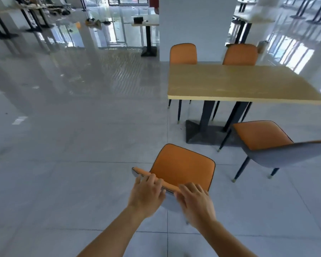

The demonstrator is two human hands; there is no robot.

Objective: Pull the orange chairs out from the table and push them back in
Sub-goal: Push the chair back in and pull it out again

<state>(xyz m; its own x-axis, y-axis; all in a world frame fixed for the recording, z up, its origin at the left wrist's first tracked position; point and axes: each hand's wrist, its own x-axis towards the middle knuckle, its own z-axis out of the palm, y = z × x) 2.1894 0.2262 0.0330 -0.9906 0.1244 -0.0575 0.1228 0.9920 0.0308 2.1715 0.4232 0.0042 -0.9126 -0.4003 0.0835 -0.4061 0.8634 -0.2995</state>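
Near orange chair (182,169) stands clear of the table (239,82), well out from its near edge, seat facing it. Left hand (146,195) and right hand (195,203) both clasp the top of its backrest, fingers curled over the rim. Seat is smooth orange padding with dark piping, rounded corners; shell back is grey.

Second chair (263,136) also pulled out, right of the held one, closer to the table, angled; thin dark legs with brass tips. Two more chairs (183,53) (240,54) sit tucked at the table's far side. Table: pale wood-look rectangular top, dark slanted legs on a dark slab base (206,134). Floor (82,136) of glossy grey tiles between chair and table is open. White pillar (196,25) behind the table.
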